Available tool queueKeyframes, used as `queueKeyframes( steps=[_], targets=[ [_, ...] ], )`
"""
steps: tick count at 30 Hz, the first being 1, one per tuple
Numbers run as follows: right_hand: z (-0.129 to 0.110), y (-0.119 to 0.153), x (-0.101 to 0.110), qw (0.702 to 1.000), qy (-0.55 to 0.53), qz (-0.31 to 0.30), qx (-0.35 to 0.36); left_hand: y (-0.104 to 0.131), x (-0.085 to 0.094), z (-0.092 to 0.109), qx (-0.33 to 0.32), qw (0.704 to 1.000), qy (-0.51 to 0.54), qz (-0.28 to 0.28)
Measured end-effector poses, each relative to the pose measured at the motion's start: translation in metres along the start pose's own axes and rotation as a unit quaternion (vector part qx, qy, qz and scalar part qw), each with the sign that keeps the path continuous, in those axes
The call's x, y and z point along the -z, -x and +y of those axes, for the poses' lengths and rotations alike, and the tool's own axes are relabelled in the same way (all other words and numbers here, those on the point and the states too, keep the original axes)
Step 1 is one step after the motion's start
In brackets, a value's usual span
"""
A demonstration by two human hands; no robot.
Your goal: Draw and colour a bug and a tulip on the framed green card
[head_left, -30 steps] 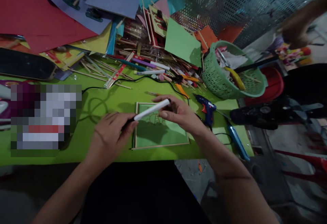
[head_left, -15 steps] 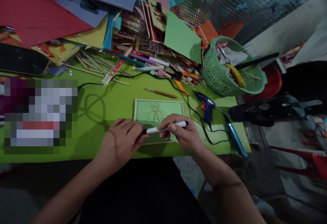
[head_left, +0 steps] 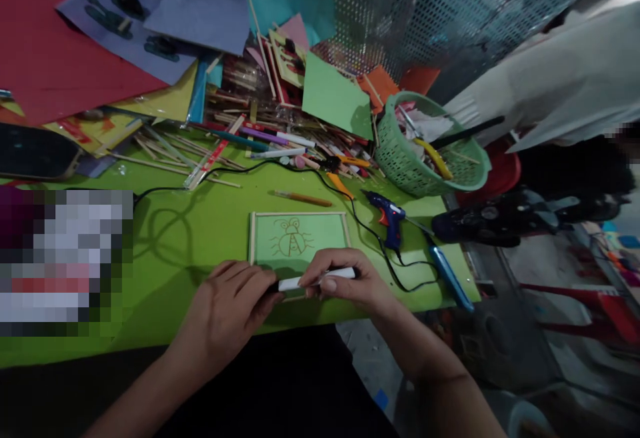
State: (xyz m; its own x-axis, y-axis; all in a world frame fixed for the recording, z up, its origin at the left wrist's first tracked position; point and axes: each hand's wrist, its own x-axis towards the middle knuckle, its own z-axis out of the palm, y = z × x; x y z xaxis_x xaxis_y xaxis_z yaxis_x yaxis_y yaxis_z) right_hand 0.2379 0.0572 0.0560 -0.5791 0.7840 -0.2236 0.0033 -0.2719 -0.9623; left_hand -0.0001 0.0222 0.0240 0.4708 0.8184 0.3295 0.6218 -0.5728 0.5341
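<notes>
A white marker point(head_left: 290, 284) lies sideways between my two hands, over the near edge of a green card point(head_left: 327, 231). My right hand point(head_left: 353, 285) grips its white body with thumb and fingers. My left hand point(head_left: 225, 308) has its fingers closed around the dark cap end; whether the cap is on or off is hidden. The card is edged with thin wooden sticks and bears a line drawing of a bug point(head_left: 293, 241). My hands cover the card's lower part.
Behind the card lies a brown pencil-like stick point(head_left: 303, 199). To the right are a blue glue gun point(head_left: 391, 217) with its black cord and a blue tool point(head_left: 450, 278). A green basket point(head_left: 430, 181), loose sticks, pens point(head_left: 265, 136) and coloured paper point(head_left: 337, 95) crowd the back.
The view has shifted, so the table sits lower and further left. My hands have drawn slightly nearer to me, uncovering more of the drawing. Both still hold the marker.
</notes>
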Motion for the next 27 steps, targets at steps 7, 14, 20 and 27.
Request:
queueKeyframes(
  steps=[7, 14, 20, 27],
  targets=[
    [-0.01, -0.003, -0.001, 0.998, 0.059, 0.014, -0.006, -0.001, 0.002, -0.002, -0.015, 1.0, 0.002, 0.007],
    [-0.012, -0.006, 0.003, 0.991, 0.123, 0.041, 0.04, -0.003, 0.003, -0.005, -0.014, 1.0, 0.009, 0.026],
    [-0.016, -0.008, 0.004, 0.957, 0.261, 0.066, 0.103, -0.002, 0.005, -0.008, 0.008, 0.999, 0.026, 0.037],
    [-0.014, -0.01, 0.001, 0.894, 0.421, 0.034, 0.149, 0.0, 0.006, -0.01, 0.024, 0.998, 0.045, 0.025]
  ],
)
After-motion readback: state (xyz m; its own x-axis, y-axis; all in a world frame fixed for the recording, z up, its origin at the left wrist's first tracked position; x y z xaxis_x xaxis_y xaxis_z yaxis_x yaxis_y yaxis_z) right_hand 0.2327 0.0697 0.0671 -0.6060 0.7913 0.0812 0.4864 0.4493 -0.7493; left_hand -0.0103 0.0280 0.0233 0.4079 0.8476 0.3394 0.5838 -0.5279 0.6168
